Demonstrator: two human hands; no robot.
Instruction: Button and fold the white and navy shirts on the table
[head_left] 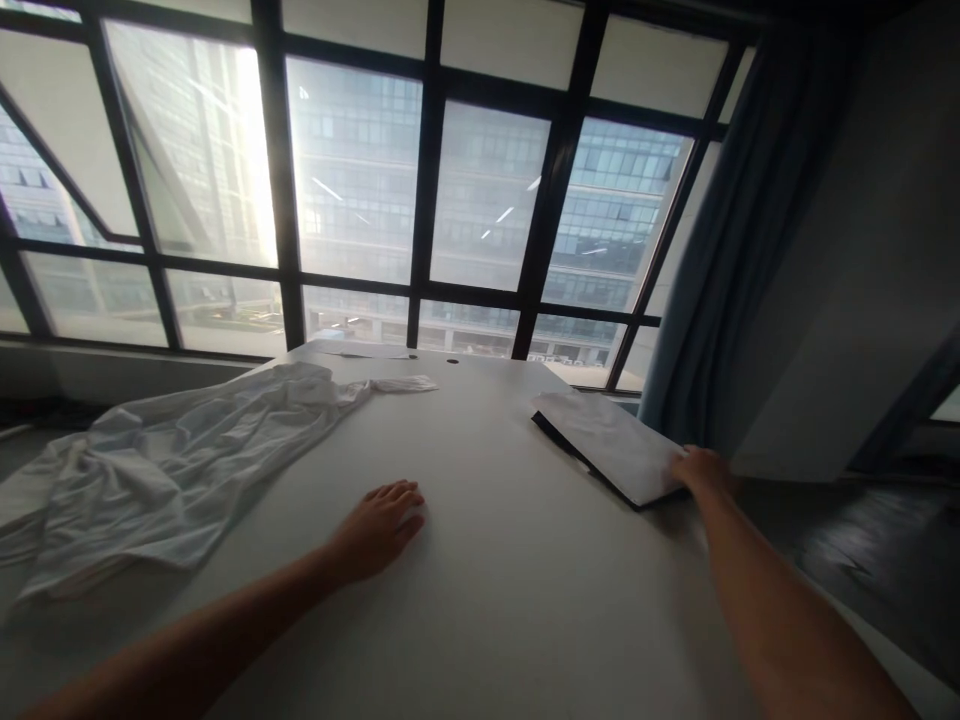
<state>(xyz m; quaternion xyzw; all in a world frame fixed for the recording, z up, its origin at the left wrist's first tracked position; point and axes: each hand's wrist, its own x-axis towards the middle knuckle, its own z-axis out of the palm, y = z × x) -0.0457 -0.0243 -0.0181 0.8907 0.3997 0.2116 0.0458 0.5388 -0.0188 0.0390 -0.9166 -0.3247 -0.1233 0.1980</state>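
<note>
My left hand (382,530) rests on the white table (487,600) with its fingers loosely stretched out and nothing in it. At the table's right edge, my right hand (702,468) is closed on the near right corner of a flat white sheet (611,440). A dark, board-like layer (585,465) shows under the sheet along its left and near edges. Whether the sheet is paper or cloth I cannot tell. The right fingertips are partly hidden and blurred. Left of my left hand lies a crumpled white long-sleeved garment (202,460), one sleeve reaching across the tabletop.
A thin white sheet (364,349) lies at the table's far end, near two dark round cable holes (452,361). Beyond stand large black-framed windows (352,170), one pane tilted open at left. A blue curtain (720,270) hangs at the right, past the table's edge.
</note>
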